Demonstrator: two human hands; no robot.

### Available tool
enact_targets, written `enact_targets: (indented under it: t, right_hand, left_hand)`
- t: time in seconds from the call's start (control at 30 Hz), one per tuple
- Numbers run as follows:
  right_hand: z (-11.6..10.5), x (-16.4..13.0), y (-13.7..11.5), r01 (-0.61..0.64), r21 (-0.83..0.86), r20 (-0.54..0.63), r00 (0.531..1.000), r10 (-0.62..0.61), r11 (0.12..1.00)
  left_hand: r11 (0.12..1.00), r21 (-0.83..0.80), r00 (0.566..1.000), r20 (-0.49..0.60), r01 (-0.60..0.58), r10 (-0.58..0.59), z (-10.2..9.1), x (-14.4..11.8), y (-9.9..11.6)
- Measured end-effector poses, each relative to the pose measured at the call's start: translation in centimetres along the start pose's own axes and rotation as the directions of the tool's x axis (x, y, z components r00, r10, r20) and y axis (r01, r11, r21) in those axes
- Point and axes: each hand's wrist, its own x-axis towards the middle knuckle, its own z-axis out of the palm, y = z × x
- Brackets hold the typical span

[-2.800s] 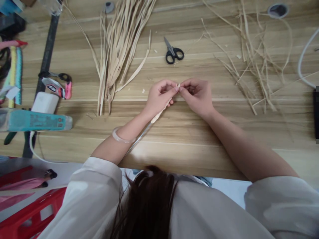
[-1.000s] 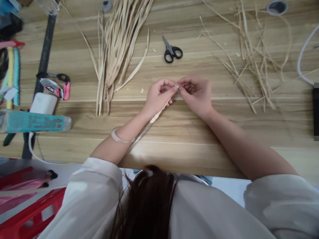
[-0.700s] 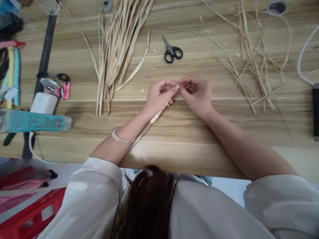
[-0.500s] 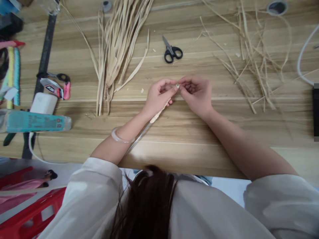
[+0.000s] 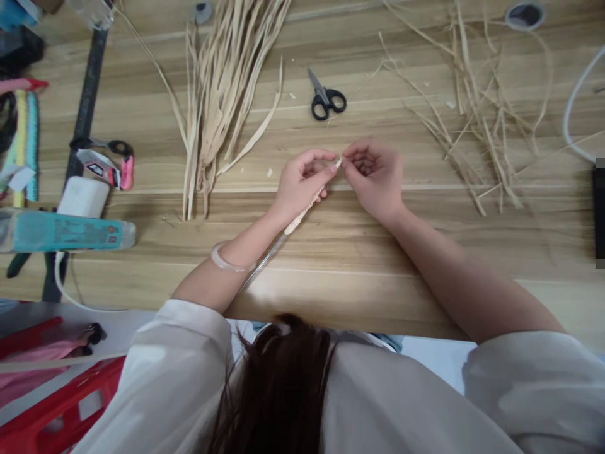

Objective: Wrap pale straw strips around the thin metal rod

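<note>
since the earlier frame the right hand [image 5: 375, 176] is drawn slightly toward 3 o'clock. the straw-wrapped metal rod [image 5: 302, 211] is clamped in the left hand [image 5: 300, 183]; its tip is pinched by right fingertips [image 5: 344, 162]. black scissors [image 5: 326, 99] are seen at 12 o'clock.

Black scissors [image 5: 327, 102] lay at twelve o'clock, a bundle of straw strips [image 5: 222, 94] at eleven, loose straw scraps [image 5: 477, 107] at two.
</note>
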Motion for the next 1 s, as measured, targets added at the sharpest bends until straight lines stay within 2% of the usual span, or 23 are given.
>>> enact_targets:
  t: [0.37,1.0]
  right_hand:
    - [0.1,-0.2,-1.2,0.036,0.121,0.030,0.999,-0.039,0.992]
    - [0.1,-0.4,-0.8,-0.003,0.005,0.033,0.999,0.003,1.000]
  left_hand:
    - [0.998,-0.060,1.000,0.010,0.009,-0.008,0.0,-0.1,0.4]
    - [0.996,-0.080,0.999,-0.009,0.049,-0.050,0.0,-0.2,0.7]
